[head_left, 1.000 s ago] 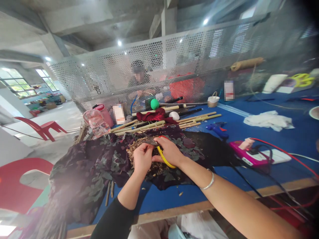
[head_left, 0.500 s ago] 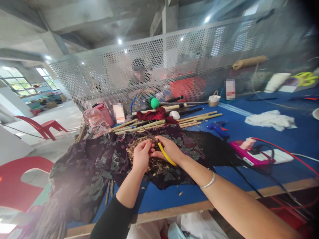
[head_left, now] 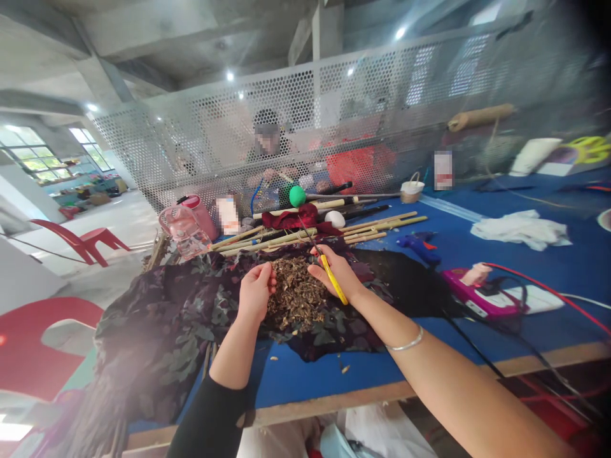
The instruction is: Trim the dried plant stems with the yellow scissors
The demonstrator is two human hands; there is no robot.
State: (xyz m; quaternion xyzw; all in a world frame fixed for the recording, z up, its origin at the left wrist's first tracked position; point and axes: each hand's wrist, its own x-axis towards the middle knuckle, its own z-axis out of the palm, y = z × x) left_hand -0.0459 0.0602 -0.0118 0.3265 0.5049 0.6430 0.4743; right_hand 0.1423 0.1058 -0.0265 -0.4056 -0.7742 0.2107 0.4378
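Note:
A heap of small brown dried bits (head_left: 296, 299), perhaps plant pieces, lies on a dark cloth with a leafy pattern (head_left: 176, 318). My left hand (head_left: 255, 289) is at the heap's left edge, its fingers pinched together; whatever they hold is too small to make out. On the heap's right side my right hand (head_left: 334, 270) grips scissors with yellow handles (head_left: 335, 280). Their dark blades point up and away, toward the sticks behind. A gap separates the two hands, with the heap showing between them.
Bamboo sticks (head_left: 286, 240), a dark red cloth (head_left: 298, 219) and a green ball (head_left: 296, 196) lie behind the heap. A pink jug (head_left: 198, 219) stands left. At right are a blue glue gun (head_left: 420, 247), a magenta power strip (head_left: 482, 296) with cords, and white cloth (head_left: 522, 230). Beyond the perforated screen (head_left: 200, 140) sits a person.
My hands have moved apart from where they met over the heap, the left one leftward and the right one rightward. The scissors have swung to point farther up, and more of the heap shows.

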